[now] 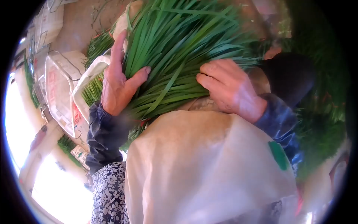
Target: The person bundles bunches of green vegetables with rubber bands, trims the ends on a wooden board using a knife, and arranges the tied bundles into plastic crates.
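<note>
Centrally, a thick bundle of long, flat green leaves (179, 48) fans out between the hands, just beyond the person's covered lap. The left hand (116, 87) has a wide grip, thumb lying over the leaves and index finger stretched along their edge. The right hand (229, 86) rests on the other side, fingers bent against the blades; whether its grip closes on any cannot be told. A red tie (143, 122) shows near the left wrist. Off-white cloth (209, 160) drapes the lap, while a white crate (79, 87) stands beside the left hand, greens inside.
</note>
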Demonstrator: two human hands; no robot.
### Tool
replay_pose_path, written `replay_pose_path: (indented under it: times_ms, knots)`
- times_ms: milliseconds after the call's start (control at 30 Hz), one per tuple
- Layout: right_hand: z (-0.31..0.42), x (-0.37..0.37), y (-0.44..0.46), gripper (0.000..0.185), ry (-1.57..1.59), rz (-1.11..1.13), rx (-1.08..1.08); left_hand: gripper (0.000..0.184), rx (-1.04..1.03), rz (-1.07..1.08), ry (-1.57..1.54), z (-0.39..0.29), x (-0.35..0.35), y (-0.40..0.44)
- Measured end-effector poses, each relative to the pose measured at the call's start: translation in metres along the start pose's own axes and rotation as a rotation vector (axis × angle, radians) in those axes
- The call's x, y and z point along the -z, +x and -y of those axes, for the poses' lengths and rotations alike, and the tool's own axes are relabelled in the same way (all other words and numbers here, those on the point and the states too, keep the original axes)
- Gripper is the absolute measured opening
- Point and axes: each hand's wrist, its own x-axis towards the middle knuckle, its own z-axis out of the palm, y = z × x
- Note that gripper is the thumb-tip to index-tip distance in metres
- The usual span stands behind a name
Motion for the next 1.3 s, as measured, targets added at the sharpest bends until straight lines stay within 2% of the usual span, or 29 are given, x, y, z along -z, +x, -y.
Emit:
replay_pose_path:
  times_ms: [100, 167, 233, 300, 367, 533, 600, 667, 700, 767, 1000, 1067, 1200, 1267, 1300]
  knots:
    - [-0.001, -0.006, -0.007, 0.023, -0.013, -0.101, -0.013, 0.085, -0.002, -0.040, -0.063, 0.000, -0.005, -0.002]
    - [0.000, -0.008, -0.009, 0.043, 0.045, -0.125, -0.048, 0.085, 0.004, -0.052, -0.026, 0.000, -0.002, -0.006]
    - [0.005, -0.003, 0.004, 0.047, 0.087, -0.157, -0.063, 0.084, 0.013, -0.068, 0.007, 0.000, -0.004, -0.008]
    - [0.011, 0.000, 0.012, 0.051, 0.125, -0.185, -0.081, 0.083, -0.082, -0.131, -0.041, 0.001, -0.009, -0.008]
    - [0.012, 0.000, 0.016, 0.057, -0.088, 0.074, 0.003, 0.082, -0.097, -0.161, -0.018, 0.001, -0.007, -0.007]
    - [0.009, 0.003, 0.014, 0.051, -0.152, 0.084, 0.021, 0.080, -0.100, -0.208, 0.051, -0.006, -0.007, -0.001]
    - [0.006, 0.002, 0.017, 0.047, -0.126, 0.057, 0.015, 0.078, -0.170, -0.193, 0.213, -0.004, -0.008, 0.002]
    - [0.001, -0.007, 0.023, 0.032, 0.054, -0.109, -0.226, 0.078, -0.182, -0.187, 0.204, -0.004, -0.009, 0.003]
    - [-0.001, -0.009, 0.028, 0.032, 0.057, -0.105, -0.223, 0.078, -0.190, -0.185, 0.197, -0.004, -0.009, 0.003]
    - [-0.005, -0.010, 0.039, 0.025, 0.230, -0.130, -0.513, 0.078, -0.185, -0.188, 0.209, -0.005, -0.008, 0.003]
    - [-0.011, -0.013, 0.051, 0.024, 0.218, -0.023, -0.408, 0.079, -0.198, -0.178, 0.186, -0.005, -0.010, 0.003]
    - [-0.012, -0.012, 0.051, 0.023, 0.294, -0.054, -0.347, 0.079, -0.195, -0.175, 0.192, -0.006, -0.009, 0.003]
    - [-0.013, -0.012, 0.052, 0.020, 0.415, -0.083, -0.379, 0.078, -0.175, -0.190, 0.180, -0.009, -0.010, 0.001]
    - [-0.002, 0.000, 0.058, 0.022, -0.014, -0.229, -0.230, 0.079, -0.175, -0.184, 0.183, -0.012, -0.010, 0.000]
    - [0.000, 0.003, 0.064, 0.022, -0.011, -0.231, -0.230, 0.079, -0.174, -0.176, 0.187, -0.014, -0.010, 0.000]
